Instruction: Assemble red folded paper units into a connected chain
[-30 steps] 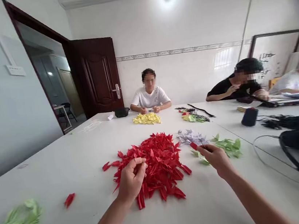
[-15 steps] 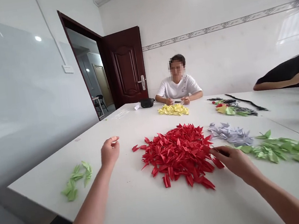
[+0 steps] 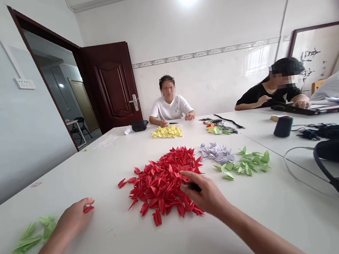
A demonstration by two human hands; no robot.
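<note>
Right hand (image 3: 205,195) pinches dark object (image 3: 194,187) over red paper pile (image 3: 159,188); left hand (image 3: 73,218), half-curled, touches red scrap (image 3: 88,209); framed calligraphy (image 3: 311,62) unreadable.

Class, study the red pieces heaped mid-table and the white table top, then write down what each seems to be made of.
The red folded pieces look like matte paper: crisp creases, thin sharp points. The white table top looks like a smooth laminate or painted board with a faint sheen, though the picture cannot settle which.

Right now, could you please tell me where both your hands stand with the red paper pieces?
Left hand: fingertips at a small red paper piece, pale green pieces beside. Right hand: dark object held, over the red paper pile.
</note>
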